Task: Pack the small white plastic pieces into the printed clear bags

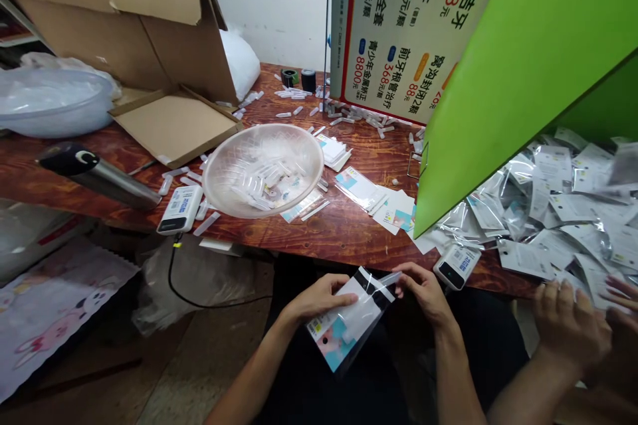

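Observation:
A clear plastic bag [355, 329] with a printed card inside is held over my lap, tilted. My left hand [319, 297] grips its left side, thumb laid flat over the front. At the bag's top right corner, my right hand [423, 291] pinches the clear flap between its fingertips. The card shows white, teal and yellow print, and a pale piece lies in front of it. On the table just beyond are loose printed cards [361, 189] and a translucent bowl [219, 166] with small clear pieces in it.
A co-worker's hands [573, 325] are at the right, beside a heap of packed bags [573, 212]. A green board [498, 113] leans over the table. Power banks [180, 209], a steel cylinder [114, 179], a shallow cardboard tray [174, 123] and a blue basin [54, 103] stand leftward.

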### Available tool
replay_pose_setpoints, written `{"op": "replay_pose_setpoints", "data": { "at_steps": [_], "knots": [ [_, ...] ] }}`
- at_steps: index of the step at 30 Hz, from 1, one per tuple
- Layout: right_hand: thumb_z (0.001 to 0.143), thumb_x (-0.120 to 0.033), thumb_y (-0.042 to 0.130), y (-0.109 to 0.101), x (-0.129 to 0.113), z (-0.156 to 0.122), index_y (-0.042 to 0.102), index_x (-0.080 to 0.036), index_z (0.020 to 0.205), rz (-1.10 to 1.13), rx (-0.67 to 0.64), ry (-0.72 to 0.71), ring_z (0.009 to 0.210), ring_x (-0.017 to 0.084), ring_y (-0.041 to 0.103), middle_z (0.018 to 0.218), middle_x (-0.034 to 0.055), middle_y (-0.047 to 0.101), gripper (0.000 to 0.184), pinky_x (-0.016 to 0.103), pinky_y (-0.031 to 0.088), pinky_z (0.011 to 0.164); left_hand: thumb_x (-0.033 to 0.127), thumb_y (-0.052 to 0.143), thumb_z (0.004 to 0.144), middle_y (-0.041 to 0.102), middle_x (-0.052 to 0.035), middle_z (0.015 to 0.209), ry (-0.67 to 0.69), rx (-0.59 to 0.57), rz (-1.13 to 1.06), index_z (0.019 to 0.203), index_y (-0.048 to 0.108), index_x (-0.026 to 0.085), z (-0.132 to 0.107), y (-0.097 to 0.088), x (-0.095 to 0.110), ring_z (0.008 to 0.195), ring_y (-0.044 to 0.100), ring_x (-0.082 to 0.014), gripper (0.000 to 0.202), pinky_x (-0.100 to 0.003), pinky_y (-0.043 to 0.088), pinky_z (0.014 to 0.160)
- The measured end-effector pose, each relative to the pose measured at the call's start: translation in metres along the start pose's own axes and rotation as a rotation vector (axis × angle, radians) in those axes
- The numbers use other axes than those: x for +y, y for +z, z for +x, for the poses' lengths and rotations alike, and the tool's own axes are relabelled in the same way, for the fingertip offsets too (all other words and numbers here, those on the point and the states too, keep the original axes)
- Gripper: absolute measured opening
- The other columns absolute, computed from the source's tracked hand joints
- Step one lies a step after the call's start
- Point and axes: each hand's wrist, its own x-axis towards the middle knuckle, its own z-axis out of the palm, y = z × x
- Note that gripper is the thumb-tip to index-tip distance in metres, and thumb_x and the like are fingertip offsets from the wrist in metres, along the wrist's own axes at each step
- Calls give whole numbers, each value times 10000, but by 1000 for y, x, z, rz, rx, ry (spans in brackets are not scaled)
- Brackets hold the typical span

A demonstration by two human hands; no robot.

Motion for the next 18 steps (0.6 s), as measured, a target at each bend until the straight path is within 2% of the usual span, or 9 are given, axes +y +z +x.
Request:
{"op": "replay_pose_setpoints", "data": {
  "at_steps": [6,12,14,15,18],
  "knots": [
    [772,-479,792,17,2,9,771,-172,906,-24,-60,-12,597,166,615,695,38,694,336,302,507,598,659,711,774,636,-26,833,-34,-32,18,987,708,114,-2,-4,-4,700,503,-130,585,-214,383,619],
    [798,-431,730,35,0,4,788,-152,836,-162,-142,-17,644,170,606,752,49,669,287,322,504,620,796,540,805,509,4,719,-54,41,77,836,651,111,-3,-5,-8,627,376,-108,695,-215,279,533],
    [837,-437,654,21,-10,-7,777,-138,863,-213,-123,-25,711,201,631,774,63,675,324,363,511,644,801,539,800,497,10,713,-36,33,99,815,641,118,-1,-2,-6,632,367,-109,690,-218,276,544],
    [855,-447,612,7,-18,-15,772,-149,887,-231,-88,-37,772,224,644,798,72,685,340,383,511,663,800,539,801,497,10,713,-25,17,118,806,641,119,-1,-1,-4,639,368,-111,688,-218,278,551],
    [865,-508,530,-56,-51,-43,761,-225,893,-277,60,-78,942,290,646,855,81,711,367,412,504,700,771,531,829,515,6,738,-11,-31,133,851,655,116,0,0,-2,661,385,-115,667,-212,290,567]
  ]
}}
